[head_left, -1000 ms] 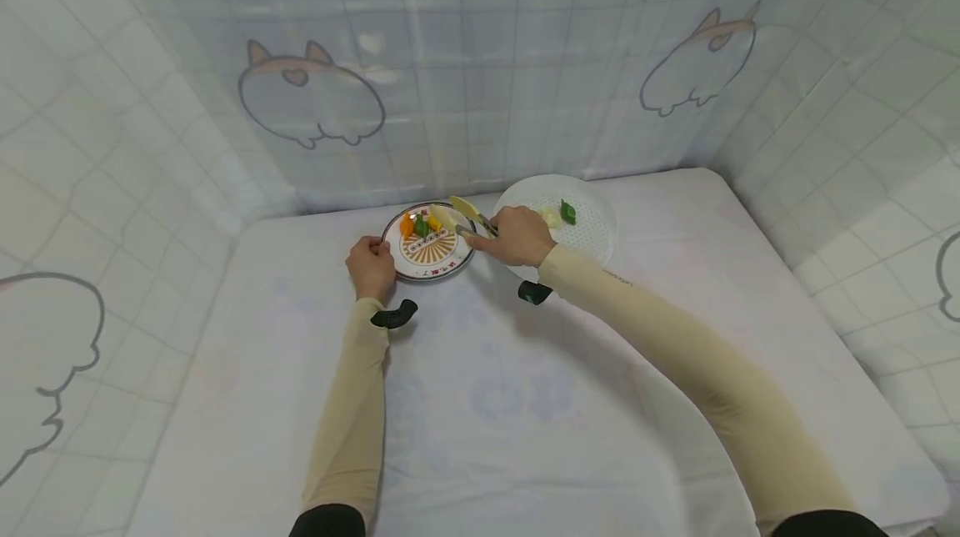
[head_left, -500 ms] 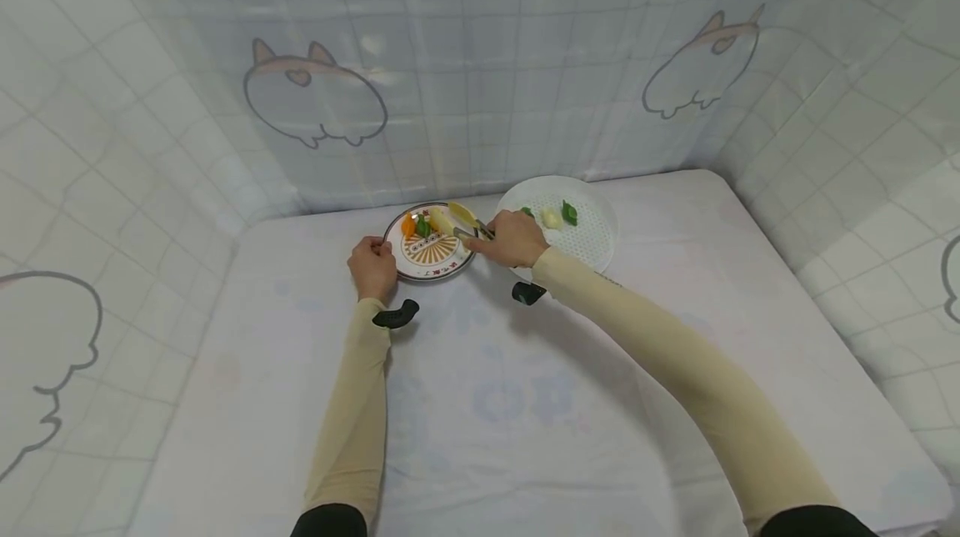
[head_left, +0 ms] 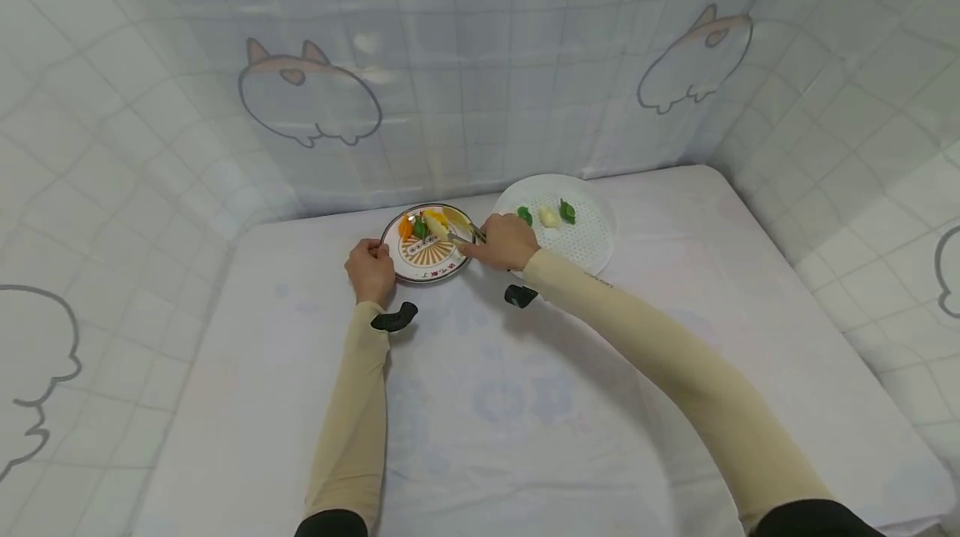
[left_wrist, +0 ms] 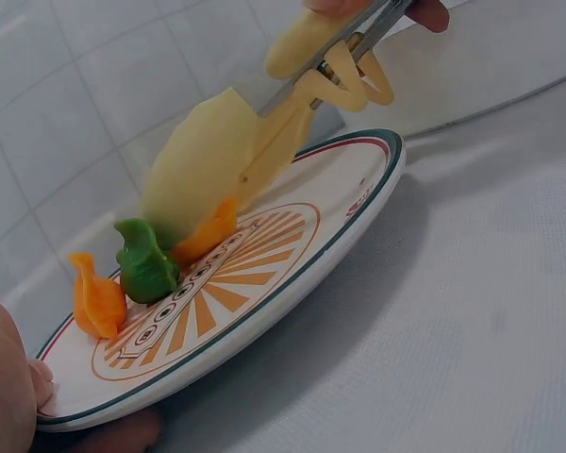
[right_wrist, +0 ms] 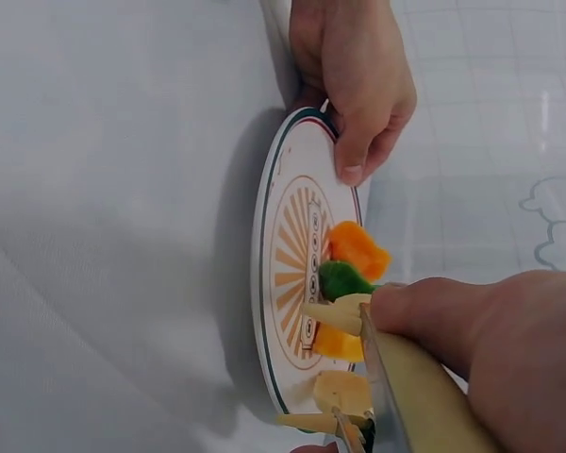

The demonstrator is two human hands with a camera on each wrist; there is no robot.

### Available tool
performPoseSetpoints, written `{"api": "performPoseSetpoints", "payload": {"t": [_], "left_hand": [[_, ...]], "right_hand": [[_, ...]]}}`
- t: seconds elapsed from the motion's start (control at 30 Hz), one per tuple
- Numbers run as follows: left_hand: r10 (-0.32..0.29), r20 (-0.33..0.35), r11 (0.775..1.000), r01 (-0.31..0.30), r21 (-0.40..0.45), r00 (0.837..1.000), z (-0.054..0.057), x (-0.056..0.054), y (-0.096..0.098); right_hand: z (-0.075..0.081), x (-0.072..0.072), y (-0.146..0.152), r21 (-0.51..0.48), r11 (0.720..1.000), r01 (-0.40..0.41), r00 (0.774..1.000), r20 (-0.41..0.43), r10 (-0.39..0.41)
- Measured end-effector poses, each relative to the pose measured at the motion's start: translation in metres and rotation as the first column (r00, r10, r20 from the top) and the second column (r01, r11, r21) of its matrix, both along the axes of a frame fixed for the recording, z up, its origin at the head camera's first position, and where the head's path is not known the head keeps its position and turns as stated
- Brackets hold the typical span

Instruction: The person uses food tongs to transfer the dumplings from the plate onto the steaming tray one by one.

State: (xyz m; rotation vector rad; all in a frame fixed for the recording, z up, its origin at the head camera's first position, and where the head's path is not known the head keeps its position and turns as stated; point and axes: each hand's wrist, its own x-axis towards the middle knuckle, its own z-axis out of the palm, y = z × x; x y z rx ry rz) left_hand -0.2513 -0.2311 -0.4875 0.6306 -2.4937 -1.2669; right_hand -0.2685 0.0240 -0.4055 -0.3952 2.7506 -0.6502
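Observation:
My left hand (head_left: 371, 270) grips the left rim of a patterned plate (head_left: 429, 270), thumb on top and fingers beneath. On the plate lie an orange piece (left_wrist: 98, 300), a green piece (left_wrist: 148, 267) and a yellow-orange piece (right_wrist: 337, 343), all looking like pepper. My right hand (head_left: 508, 243) holds metal tongs (left_wrist: 275, 151) with pale yellow heads, from the right side. In the left wrist view the heads slant down over the plate, close above the yellow-orange piece. I cannot tell whether the broad pale shape at their end is a tong head or food.
Right of the patterned plate stands a round white perforated plate (head_left: 588, 245). On it are a green piece (head_left: 524, 215), a pale yellow piece (head_left: 550, 217) and another green piece (head_left: 567, 212). A white cloth covers the table (head_left: 480, 437), with tiled-print curtain (head_left: 480, 62) behind.
My right hand and the tongs have shifted slightly left and down over the patterned plate. A green piece on the perforated plate has come out from behind the hand. My left hand stays put.

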Motion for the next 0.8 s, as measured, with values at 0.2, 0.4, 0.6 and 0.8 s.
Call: {"api": "performPoseSetpoints", "payload": {"t": [0.2,0.4,0.6,0.8], "left_hand": [[-0.010,0.010,1.000,0.010,0.012,1.000,0.000,-0.003,0.000],[0.005,0.013,1.000,-0.005,0.015,1.000,0.000,-0.002,0.001],[0.003,0.021,1.000,-0.003,0.001,1.000,0.001,-0.001,0.002],[0.003,0.010,1.000,-0.003,0.010,1.000,0.003,0.000,0.001]], "right_hand": [[0.000,-0.001,0.000,0.019,1.000,0.008,1.000,-0.007,-0.008],[0.001,-0.001,0.004,-0.006,1.000,0.002,1.000,0.005,-0.002],[0.009,-0.001,0.012,-0.019,1.000,-0.024,1.000,0.014,0.024],[0.029,-0.006,0.022,-0.027,0.999,-0.030,0.999,0.025,0.031]]}}
